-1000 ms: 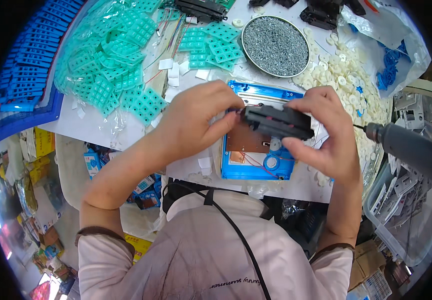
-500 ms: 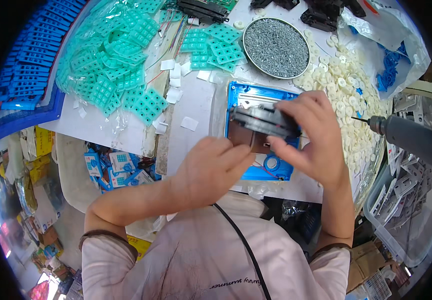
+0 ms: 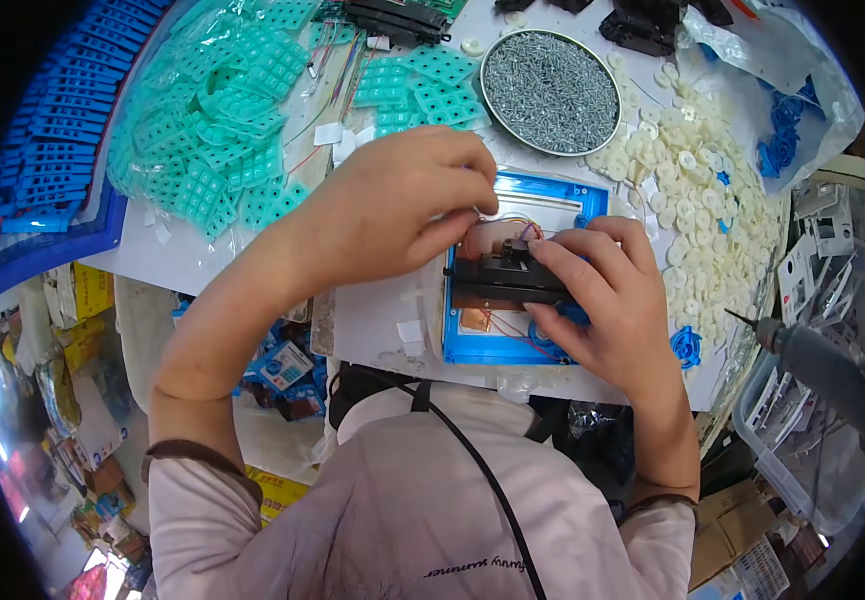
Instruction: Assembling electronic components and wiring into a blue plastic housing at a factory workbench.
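Note:
A blue plastic casing (image 3: 498, 355) lies on the table in front of me, with a brown board and thin red wires (image 3: 503, 322) inside it. Over its middle is a long black plastic part (image 3: 513, 285) with a small raised block on top. My right hand (image 3: 608, 300) grips this part at its right end, thumb on the near side and fingers on the far side. At the casing's far left corner, my left hand (image 3: 403, 200) has its thumb and fingertips pinched together beside some wires. What lies in that pinch is too small to make out.
Beyond the casing stands a round tin of screws (image 3: 551, 92). Turquoise rubber keypads (image 3: 238, 110) heap at the left, white round plastic pieces (image 3: 698, 230) at the right. A grey electric screwdriver (image 3: 823, 360) juts in from the right. Blue plastic parts (image 3: 48, 110) stack far left.
My right hand has lowered the black part from a tilted hold to lie level over the casing. My left hand has moved away from my body to the casing's far left corner.

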Demonstrator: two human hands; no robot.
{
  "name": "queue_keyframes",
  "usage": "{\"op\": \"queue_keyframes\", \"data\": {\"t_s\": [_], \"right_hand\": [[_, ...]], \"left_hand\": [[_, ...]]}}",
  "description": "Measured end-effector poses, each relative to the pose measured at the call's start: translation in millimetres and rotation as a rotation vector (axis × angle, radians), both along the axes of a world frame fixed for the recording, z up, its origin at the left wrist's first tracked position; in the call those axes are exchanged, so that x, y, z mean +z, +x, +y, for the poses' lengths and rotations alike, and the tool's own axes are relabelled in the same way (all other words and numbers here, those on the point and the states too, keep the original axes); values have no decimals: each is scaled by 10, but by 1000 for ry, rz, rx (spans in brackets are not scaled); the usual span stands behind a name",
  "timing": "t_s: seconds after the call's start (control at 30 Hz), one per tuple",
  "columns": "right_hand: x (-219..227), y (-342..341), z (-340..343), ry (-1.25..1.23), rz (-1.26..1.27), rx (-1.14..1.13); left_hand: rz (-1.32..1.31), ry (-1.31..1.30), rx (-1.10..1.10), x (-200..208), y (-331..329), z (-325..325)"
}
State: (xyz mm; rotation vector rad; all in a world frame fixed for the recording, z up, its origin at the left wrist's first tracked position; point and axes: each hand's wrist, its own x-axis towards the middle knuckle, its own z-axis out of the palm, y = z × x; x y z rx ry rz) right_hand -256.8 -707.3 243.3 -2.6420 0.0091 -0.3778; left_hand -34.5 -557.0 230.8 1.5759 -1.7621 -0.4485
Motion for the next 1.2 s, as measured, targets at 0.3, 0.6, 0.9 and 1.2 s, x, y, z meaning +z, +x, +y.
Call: {"op": "queue_keyframes", "data": {"t_s": [0.3,0.6,0.9,1.2], "right_hand": [[-46,-55,-32,27,-32,-2],[198,-545,-193,461,-59,52],[182,-678,-73,491,74,-228],[99,-82,171,405,46,4]], "left_hand": [[106,58,60,-25,-26,12],[71,15,119,-27,-18,129],[-28,94,253,-35,-255,34],[928,399,463,-75,-459,169]]}}
